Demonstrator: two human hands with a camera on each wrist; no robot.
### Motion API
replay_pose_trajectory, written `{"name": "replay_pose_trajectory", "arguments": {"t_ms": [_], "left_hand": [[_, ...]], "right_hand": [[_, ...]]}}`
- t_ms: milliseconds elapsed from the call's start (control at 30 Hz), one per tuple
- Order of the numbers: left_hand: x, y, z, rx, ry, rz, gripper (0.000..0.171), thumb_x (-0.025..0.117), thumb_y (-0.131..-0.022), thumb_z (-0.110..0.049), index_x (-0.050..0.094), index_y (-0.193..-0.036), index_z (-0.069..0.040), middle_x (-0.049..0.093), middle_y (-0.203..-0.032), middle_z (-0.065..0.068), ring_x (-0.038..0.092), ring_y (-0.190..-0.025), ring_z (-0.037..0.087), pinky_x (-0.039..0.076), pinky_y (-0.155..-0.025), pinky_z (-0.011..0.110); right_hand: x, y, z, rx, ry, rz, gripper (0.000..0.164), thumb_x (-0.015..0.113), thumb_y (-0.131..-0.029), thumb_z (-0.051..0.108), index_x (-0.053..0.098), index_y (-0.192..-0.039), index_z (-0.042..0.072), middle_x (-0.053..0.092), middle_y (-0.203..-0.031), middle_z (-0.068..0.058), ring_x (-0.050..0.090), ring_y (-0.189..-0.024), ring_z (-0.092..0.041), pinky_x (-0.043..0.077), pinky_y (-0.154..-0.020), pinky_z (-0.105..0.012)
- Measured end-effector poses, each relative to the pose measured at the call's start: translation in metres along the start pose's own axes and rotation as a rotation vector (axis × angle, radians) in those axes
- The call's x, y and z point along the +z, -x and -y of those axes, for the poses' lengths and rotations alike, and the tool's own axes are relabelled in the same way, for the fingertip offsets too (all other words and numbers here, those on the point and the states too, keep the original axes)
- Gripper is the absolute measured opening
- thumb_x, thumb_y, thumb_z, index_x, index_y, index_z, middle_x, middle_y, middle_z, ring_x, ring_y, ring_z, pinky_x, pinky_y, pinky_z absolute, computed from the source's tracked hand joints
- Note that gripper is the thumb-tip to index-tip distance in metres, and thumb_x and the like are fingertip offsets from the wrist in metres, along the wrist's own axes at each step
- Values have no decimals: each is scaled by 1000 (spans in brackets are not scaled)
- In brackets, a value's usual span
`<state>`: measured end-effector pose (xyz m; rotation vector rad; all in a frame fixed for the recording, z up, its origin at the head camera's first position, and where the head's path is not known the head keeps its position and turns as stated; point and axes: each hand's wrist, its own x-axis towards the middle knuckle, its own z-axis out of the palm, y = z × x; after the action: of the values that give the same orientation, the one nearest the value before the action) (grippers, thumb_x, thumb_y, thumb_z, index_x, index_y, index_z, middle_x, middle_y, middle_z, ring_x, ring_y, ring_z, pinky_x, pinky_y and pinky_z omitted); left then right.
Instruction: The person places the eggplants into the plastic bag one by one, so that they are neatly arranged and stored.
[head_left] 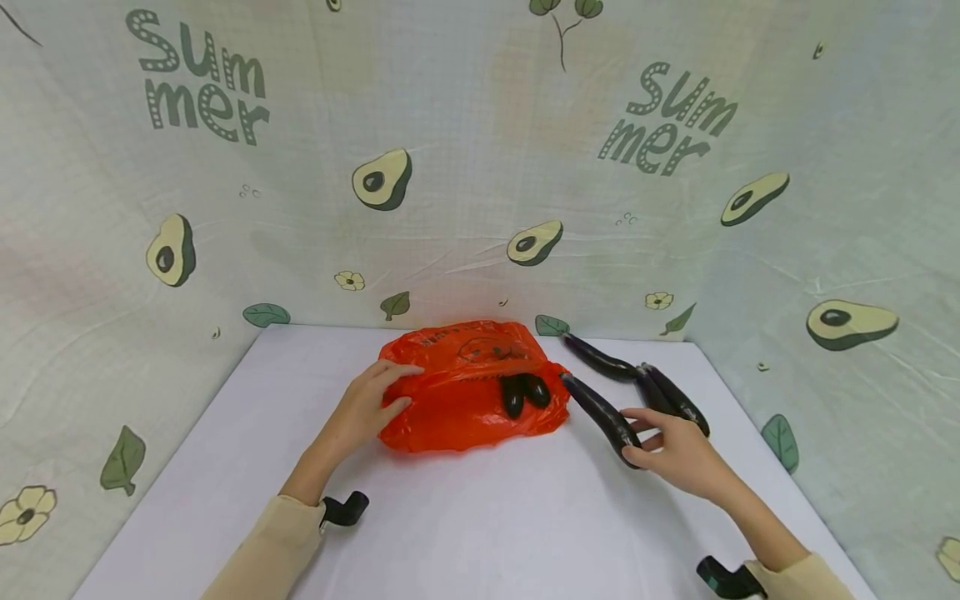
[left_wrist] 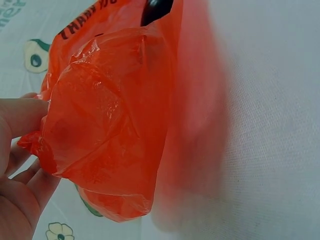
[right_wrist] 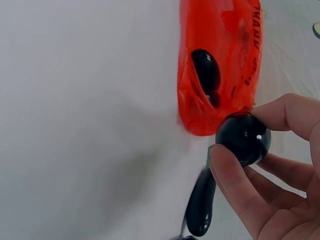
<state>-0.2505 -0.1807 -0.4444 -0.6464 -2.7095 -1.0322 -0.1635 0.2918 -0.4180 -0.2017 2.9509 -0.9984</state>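
A red plastic bag [head_left: 442, 417] lies on the table, its opening showing the dark ends of two eggplants [head_left: 513, 397] inside. My left hand [head_left: 363, 404] holds the bag by its left end; in the left wrist view, thumb and fingers pinch the crumpled plastic [left_wrist: 110, 110]. With thumb and fingertips, my right hand [head_left: 682, 454] grips a long, glossy, dark purple eggplant [head_left: 600, 408] by its thick end. Its stem end points up and left, right at the bag's right edge. Seen end-on in the right wrist view, the held eggplant [right_wrist: 245, 137] looks like a round black knob.
Beyond my right hand, several more eggplants lie at the table's back right, among them one slanting along the back [head_left: 600, 358] and one at the right [head_left: 678, 400]. A printed cloth [head_left: 450, 108] with avocados hangs around the white table [head_left: 480, 533].
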Motion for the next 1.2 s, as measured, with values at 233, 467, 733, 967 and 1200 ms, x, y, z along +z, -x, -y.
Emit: {"name": "replay_pose_trajectory", "arguments": {"t_ms": [233, 467, 733, 967, 1200], "left_hand": [[0, 0, -1, 7, 9, 13, 55, 82, -92, -4, 66, -142, -21, 62, -126, 4, 62, -120, 26, 61, -98, 48], [1, -1, -1, 15, -7, 11, 55, 83, -92, -4, 67, -141, -21, 63, -126, 4, 63, -119, 26, 61, -99, 48], [0, 0, -2, 49, -1, -4, 53, 83, -92, -4, 67, -140, -20, 63, -123, 1, 64, -113, 22, 62, -96, 44], [1, 1, -2, 53, -2, -7, 53, 83, -92, -5, 68, -140, -20, 64, -121, 0, 63, -110, 21, 62, -94, 42], [0, 0, -4, 52, 5, -10, 53, 83, -92, -5, 68, -140, -20, 63, -122, 0, 63, -113, 21, 61, -97, 43]], "right_hand": [[10, -4, 9, -31, -11, 34, 58, 86, -87, 18, 66, -139, 1, 75, -118, -15, 75, -83, -14, 55, -63, -27], [28, -15, 20, -14, -54, 60, 56, 85, -88, 19, 67, -139, 3, 75, -116, -11, 74, -83, -14, 56, -64, -27], [54, -34, 37, -7, -138, 77, 57, 83, -89, 17, 65, -142, 5, 74, -115, -11, 74, -81, -16, 58, -66, -29], [79, -51, 52, 44, -167, 13, 54, 83, -89, 17, 67, -140, 6, 74, -116, -10, 72, -80, -15, 59, -68, -29], [105, -66, 67, 70, -227, -49, 54, 82, -91, 16, 66, -141, 6, 74, -118, -13, 69, -71, -14, 60, -68, -29]]}}
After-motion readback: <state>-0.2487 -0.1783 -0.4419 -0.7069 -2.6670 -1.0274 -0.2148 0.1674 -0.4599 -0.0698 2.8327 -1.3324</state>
